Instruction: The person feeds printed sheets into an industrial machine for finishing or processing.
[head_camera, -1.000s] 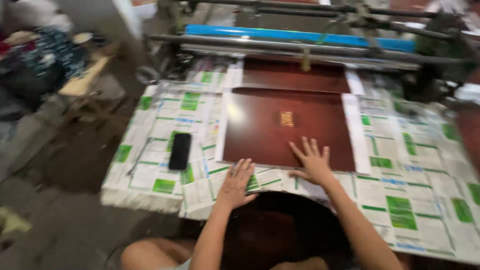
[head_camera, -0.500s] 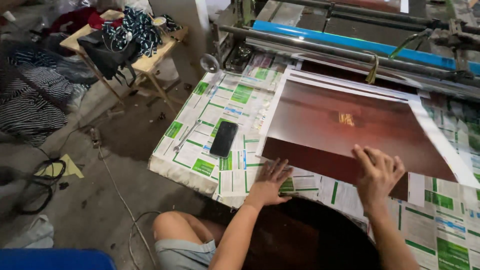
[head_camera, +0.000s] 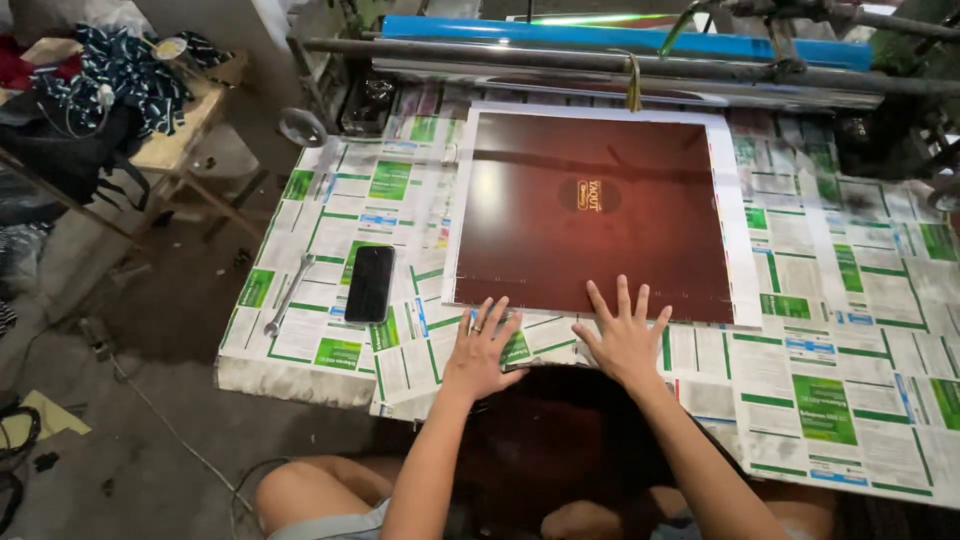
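Note:
A large dark red-brown printed sheet with a white border and a small gold mark in its middle lies flat on the paper-covered table. My left hand rests palm down, fingers spread, on the table just below the sheet's near left edge. Flat and open too, my right hand has its fingertips touching the sheet's near edge. Below my hands, a second dark glossy sheet hangs over the table's front edge above my lap.
A black phone and a metal wrench lie on the table's left part. A machine with a blue roller and metal bars runs along the far edge. A wooden bench with clothes stands at the left, cables on the floor.
The view has swung and steadied over the table. The dark sheet now lies farther in toward the machine, and both hands sit at its near edge.

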